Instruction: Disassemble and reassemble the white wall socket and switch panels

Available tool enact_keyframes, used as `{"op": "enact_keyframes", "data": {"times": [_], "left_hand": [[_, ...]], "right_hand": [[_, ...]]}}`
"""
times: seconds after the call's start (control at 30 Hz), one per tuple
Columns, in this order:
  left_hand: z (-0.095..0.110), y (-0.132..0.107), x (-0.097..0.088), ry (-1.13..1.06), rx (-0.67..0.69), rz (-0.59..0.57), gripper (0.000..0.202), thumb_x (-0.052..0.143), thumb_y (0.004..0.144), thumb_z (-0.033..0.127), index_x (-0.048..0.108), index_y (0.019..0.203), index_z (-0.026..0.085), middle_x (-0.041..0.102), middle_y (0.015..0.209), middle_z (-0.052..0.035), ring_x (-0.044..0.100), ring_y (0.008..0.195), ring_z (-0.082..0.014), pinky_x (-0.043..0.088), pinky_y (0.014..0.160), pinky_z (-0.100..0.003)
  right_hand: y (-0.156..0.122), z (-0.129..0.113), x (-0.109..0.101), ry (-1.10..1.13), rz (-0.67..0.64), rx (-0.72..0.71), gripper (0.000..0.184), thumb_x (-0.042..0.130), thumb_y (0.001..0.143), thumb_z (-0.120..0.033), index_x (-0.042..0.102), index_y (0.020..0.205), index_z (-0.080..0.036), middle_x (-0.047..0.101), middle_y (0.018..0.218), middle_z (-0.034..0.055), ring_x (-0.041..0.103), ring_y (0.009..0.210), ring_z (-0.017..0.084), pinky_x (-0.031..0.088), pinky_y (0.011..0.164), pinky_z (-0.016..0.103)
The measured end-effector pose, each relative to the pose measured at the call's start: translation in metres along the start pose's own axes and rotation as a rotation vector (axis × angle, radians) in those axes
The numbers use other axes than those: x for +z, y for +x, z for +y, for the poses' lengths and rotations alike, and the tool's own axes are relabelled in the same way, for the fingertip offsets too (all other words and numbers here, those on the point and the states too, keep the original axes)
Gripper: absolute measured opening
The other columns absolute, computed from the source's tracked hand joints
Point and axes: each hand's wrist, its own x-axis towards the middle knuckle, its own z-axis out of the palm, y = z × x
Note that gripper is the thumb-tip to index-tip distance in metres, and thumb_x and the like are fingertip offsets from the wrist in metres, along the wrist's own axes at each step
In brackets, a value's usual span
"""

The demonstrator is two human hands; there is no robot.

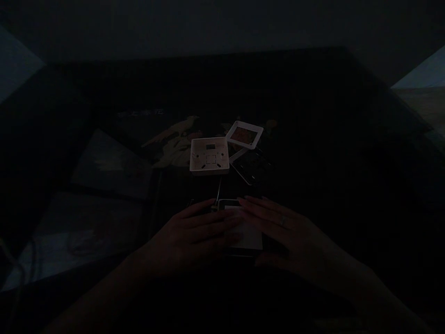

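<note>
The picture is very dark. A pale, roughly square panel [251,237] with a dark edge lies close in front of me, partly covered by both hands. My left hand [196,234] lies over its left side, fingers stretched out flat. From the other side my right hand [278,222], with a ring on one finger, reaches over the panel's right part. Its fingers are stretched out and its thumb is apart near the lower edge. Just beyond the left fingertips is a thin metal rod [219,189]; its lower end is hard to make out.
Farther off sits a white electrical back box [209,172] with its open side up. To its right a white square frame [256,128] leans over a dark, thin-edged plate [252,167]. The dark tabletop [330,139] is glossy and shows reflections at left.
</note>
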Motion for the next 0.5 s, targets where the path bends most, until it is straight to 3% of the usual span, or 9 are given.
{"op": "enact_keyframes", "data": {"times": [0.2,0.33,0.4,0.5], "left_hand": [[0.001,0.0,0.005,-0.015,0.0,0.036,0.026,0.048,0.102,0.024,0.064,0.122,0.018,0.069,0.13,-0.0065,0.055,0.132,-0.0167,0.029,0.122,-0.038],[0.0,-0.003,0.002,-0.063,-0.009,0.144,0.025,0.048,0.1,0.019,0.065,0.118,0.017,0.075,0.116,-0.0065,0.064,0.121,-0.0171,0.037,0.117,-0.038],[-0.002,-0.005,-0.003,-0.079,-0.103,0.256,0.024,0.046,0.098,0.015,0.065,0.113,0.018,0.077,0.106,-0.0057,0.069,0.107,-0.0161,0.047,0.108,-0.035],[-0.011,-0.008,-0.012,-0.059,-0.409,0.376,0.022,0.048,0.095,0.01,0.065,0.106,0.019,0.076,0.098,-0.004,0.071,0.094,-0.0157,0.057,0.09,-0.029]], "right_hand": [[-0.001,0.0,0.002,0.024,-0.02,0.002,0.068,0.075,0.084,-0.031,0.047,0.143,-0.009,0.051,0.15,0.0157,0.043,0.142,0.024,0.041,0.114,0.042],[0.0,0.001,-0.001,0.054,0.011,0.004,0.07,0.075,0.083,-0.04,0.05,0.141,-0.011,0.054,0.147,0.0178,0.046,0.14,0.026,0.045,0.111,0.043],[0.0,0.002,-0.004,0.08,0.067,0.066,0.062,0.072,0.085,-0.043,0.055,0.137,-0.015,0.057,0.144,0.0167,0.052,0.135,0.026,0.05,0.106,0.042],[-0.001,0.005,-0.009,0.095,0.176,0.213,0.042,0.064,0.092,-0.036,0.06,0.131,-0.02,0.066,0.133,0.0137,0.064,0.121,0.024,0.057,0.098,0.042]]}}
